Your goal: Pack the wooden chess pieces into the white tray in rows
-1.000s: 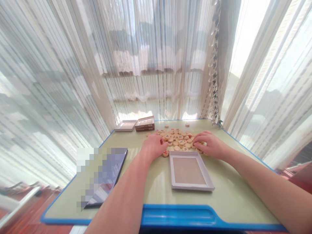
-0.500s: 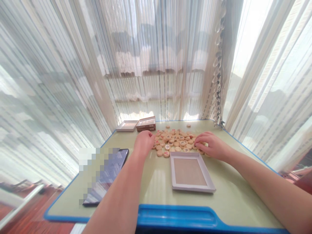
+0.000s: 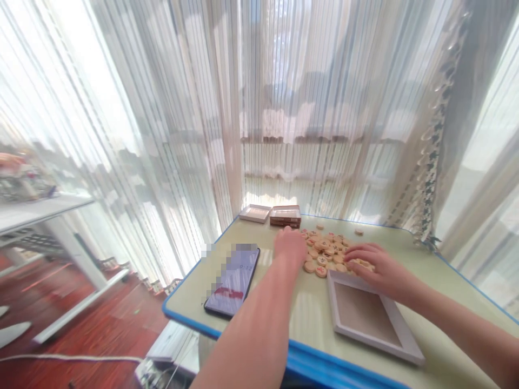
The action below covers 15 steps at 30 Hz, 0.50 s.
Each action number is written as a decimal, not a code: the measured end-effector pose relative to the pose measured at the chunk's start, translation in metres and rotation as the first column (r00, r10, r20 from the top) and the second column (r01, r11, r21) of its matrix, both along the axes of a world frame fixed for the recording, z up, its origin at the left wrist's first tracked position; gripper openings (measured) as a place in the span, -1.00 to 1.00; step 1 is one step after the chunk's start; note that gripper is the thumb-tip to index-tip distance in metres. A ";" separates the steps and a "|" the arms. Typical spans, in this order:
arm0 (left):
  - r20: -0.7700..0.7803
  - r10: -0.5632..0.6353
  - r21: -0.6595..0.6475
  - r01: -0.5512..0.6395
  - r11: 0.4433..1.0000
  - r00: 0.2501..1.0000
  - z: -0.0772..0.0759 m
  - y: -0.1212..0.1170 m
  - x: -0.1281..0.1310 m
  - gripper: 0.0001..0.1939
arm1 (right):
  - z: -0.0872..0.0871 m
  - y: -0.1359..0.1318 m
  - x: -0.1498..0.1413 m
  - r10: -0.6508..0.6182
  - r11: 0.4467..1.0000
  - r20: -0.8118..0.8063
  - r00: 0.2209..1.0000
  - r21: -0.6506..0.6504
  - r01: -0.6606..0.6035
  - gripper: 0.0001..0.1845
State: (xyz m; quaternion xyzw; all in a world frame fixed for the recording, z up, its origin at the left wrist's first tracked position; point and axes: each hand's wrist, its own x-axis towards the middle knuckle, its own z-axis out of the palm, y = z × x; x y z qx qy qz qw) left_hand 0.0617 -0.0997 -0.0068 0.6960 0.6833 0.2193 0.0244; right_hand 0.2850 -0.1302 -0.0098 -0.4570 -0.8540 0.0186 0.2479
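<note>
A heap of round wooden Chinese chess pieces (image 3: 323,245) with red and dark characters lies on the pale green table (image 3: 310,310). My left hand (image 3: 290,244) is at the left edge of the heap, back of the hand toward me; its fingers are hidden. Over the right side of the heap, my right hand (image 3: 371,265) has its fingers stretched out and slightly apart, resting on or just above some pieces. A shallow white box tray (image 3: 336,319) with a brown bottom lies in front of the heap, partly under my right hand and wrist.
At the back left stand a small brown box (image 3: 285,216) and another shallow white tray (image 3: 254,213). A phone (image 3: 235,283) lies on the left of the table. Two loose pieces sit behind the heap. Sheer curtains (image 3: 284,108) hang beyond the blue table edge.
The view has turned left, so the table appears farther right and more floor shows. My right hand has come inward over the pieces and the tray's far edge. My left hand stays beside the heap.
</note>
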 end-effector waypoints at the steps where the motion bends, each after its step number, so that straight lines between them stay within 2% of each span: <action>1: -0.011 -0.045 0.028 0.045 0.999 0.999 -0.002 0.001 0.002 -0.65 | 0.003 0.002 -0.011 0.042 0.999 0.054 0.998 0.026 -0.044 -0.72; 3: -0.020 -0.068 0.071 0.069 0.995 0.998 -0.007 0.005 0.004 -0.64 | 0.010 0.009 -0.031 0.047 0.998 0.117 0.992 0.037 -0.051 -0.74; 7: 0.021 -0.037 0.128 0.034 0.991 0.999 -0.017 0.018 0.003 -0.67 | 0.032 0.036 -0.062 -0.040 0.997 0.170 0.985 -0.054 0.050 -0.74; 10: 0.110 -0.001 0.166 -0.018 0.986 0.994 -0.023 0.027 0.001 -0.70 | 0.051 0.056 -0.073 -0.125 0.951 0.235 0.964 -0.248 0.184 -0.72; 13: 0.167 0.009 0.185 -0.041 0.982 0.986 -0.027 0.031 0.000 -0.71 | 0.063 0.067 -0.074 -0.051 0.891 0.299 0.953 -0.417 0.178 -0.56; 15: 0.174 0.003 0.191 -0.036 0.981 0.985 -0.028 0.031 0.001 -0.72 | 0.064 0.069 -0.070 -0.013 0.895 0.286 0.958 -0.424 0.139 -0.46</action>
